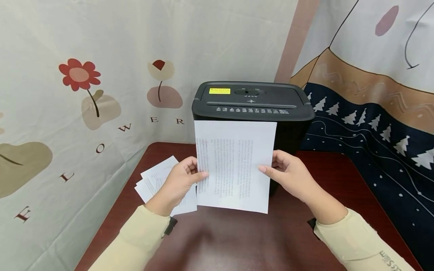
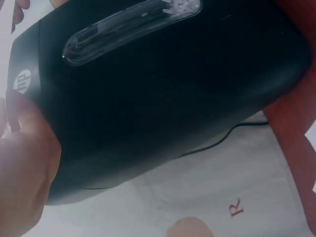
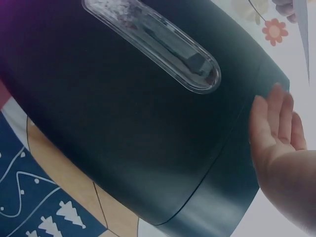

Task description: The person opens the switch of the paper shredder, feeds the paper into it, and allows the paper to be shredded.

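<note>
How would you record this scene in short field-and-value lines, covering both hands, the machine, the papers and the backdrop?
Left hand: pinches the printed sheet at its left edge
Right hand: pinches its right edge
Sheet position: in front of the shredder, not in its slot
Shredder: black, yellow label on top
Front window: paper scraps inside
Loose papers: on the table, left of the sheet
Backdrop: printed flowers and trees
</note>
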`<action>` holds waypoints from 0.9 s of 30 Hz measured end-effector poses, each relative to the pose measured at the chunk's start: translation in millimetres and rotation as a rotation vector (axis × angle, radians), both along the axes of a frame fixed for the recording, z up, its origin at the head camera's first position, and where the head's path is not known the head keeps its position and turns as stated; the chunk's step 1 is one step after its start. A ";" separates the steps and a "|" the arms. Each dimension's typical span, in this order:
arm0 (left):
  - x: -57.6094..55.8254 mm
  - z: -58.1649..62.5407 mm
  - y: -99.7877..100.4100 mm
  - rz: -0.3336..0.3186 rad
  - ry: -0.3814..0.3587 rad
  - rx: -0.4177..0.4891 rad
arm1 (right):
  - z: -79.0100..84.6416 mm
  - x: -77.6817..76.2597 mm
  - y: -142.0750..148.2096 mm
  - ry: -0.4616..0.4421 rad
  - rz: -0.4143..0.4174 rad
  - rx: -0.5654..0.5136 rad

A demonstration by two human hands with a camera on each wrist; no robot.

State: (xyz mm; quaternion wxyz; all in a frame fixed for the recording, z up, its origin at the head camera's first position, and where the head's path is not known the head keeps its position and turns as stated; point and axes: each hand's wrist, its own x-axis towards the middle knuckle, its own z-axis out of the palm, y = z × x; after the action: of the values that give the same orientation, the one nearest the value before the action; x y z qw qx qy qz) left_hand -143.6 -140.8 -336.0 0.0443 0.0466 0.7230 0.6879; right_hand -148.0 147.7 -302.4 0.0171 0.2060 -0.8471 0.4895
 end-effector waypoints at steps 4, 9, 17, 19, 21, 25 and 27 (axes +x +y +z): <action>-0.7 5.4 4.5 -0.012 0.014 -0.017 | 5.9 -0.3 1.1 -0.070 -0.021 0.007; -2.5 13.4 8.4 -0.022 0.032 -0.032 | 14.5 -0.6 3.4 -0.113 -0.033 -0.002; -4.3 31.3 13.2 -0.020 0.046 -0.080 | 28.6 -2.8 7.6 -0.133 -0.034 -0.006; -4.9 37.7 14.4 -0.026 0.058 -0.098 | 33.2 -2.8 9.6 -0.133 -0.032 -0.009; -5.5 45.3 15.8 -0.034 0.073 -0.120 | 37.9 -3.0 11.9 -0.128 -0.034 -0.015; -7.3 62.8 18.5 -0.047 0.094 -0.165 | 48.0 -4.3 16.2 -0.115 -0.044 -0.021; -8.2 72.2 19.5 -0.055 0.105 -0.190 | 53.8 -5.1 18.1 -0.107 -0.044 -0.023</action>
State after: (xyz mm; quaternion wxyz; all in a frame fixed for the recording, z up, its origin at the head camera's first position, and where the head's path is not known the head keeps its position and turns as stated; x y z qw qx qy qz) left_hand -151.8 -121.3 -263.8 0.0294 0.0977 0.7848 0.6112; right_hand -153.2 165.7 -248.6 -0.0152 0.1606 -0.8455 0.5090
